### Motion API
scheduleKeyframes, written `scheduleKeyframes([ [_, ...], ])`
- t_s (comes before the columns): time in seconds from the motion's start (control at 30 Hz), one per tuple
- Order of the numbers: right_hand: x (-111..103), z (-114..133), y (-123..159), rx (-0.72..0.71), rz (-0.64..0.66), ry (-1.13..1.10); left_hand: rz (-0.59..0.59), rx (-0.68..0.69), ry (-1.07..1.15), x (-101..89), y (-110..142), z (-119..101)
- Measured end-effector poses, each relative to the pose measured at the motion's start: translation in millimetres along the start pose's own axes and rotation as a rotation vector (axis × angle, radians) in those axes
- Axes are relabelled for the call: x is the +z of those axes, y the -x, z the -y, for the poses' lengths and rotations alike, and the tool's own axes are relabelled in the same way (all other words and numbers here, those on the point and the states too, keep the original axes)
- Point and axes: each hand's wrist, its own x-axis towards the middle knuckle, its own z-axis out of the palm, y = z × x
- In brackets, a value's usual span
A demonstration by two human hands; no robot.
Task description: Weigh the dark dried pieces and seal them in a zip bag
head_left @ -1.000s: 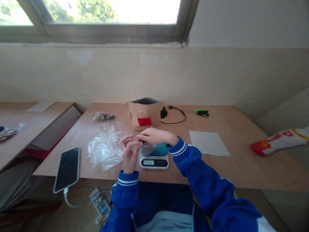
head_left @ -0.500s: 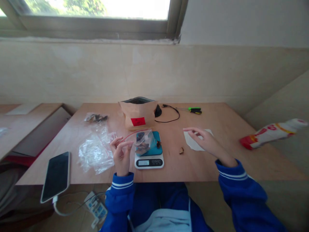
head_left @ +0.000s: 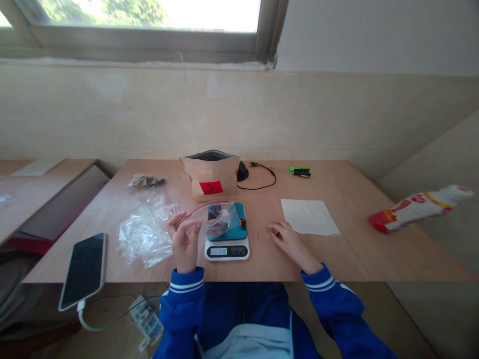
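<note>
Evidently, the left hand (head_left: 183,240) was raised and closed on the red seal of a clear zip bag (head_left: 220,222) resting on the teal pan of a kitchen scale (head_left: 227,252), while the right hand (head_left: 292,242) was laid well apart on the bench (head_left: 359,262), just below a white paper sheet (head_left: 309,217).

Before me on the tabletop (head_left: 348,259): one digital scale (head_left: 227,252), one smartphone (head_left: 83,264), one brown paper bag (head_left: 209,174), three clear plastic bags (head_left: 144,237), one white paper sheet (head_left: 309,217), one screwdriver (head_left: 300,171), one black cable (head_left: 258,180), one red-and-white packet (head_left: 419,215).
</note>
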Motion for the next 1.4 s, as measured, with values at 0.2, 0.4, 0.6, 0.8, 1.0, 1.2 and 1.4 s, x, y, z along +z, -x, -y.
scheduleKeyframes([
  [0.2,19,27,-28,0.113,-0.085,-0.475,0.024,0.014,0.013,3.6,-2,3],
  [0.4,45,53,-35,-0.053,-0.152,-0.395,0.082,0.031,0.050,2.0,-6,11],
  [0.6,59,56,-24,-0.142,-0.102,-0.230,0.128,-0.005,0.109,-4.7,-3,12],
  [0.8,45,62,-29,-0.121,-0.140,-0.286,0.129,-0.021,0.157,-6.1,0,7],
  [1.0,9,107,-58,0.015,-0.349,-0.613,0.140,-0.004,0.185,-4.8,3,4],
  [1.2,-12,163,-86,-0.323,0.204,-0.551,0.134,0.014,0.161,-7.1,5,4],
  [1.4,0,135,-100,-0.194,-0.007,-0.570,0.035,-0.026,0.147,-13.3,13,13],
])
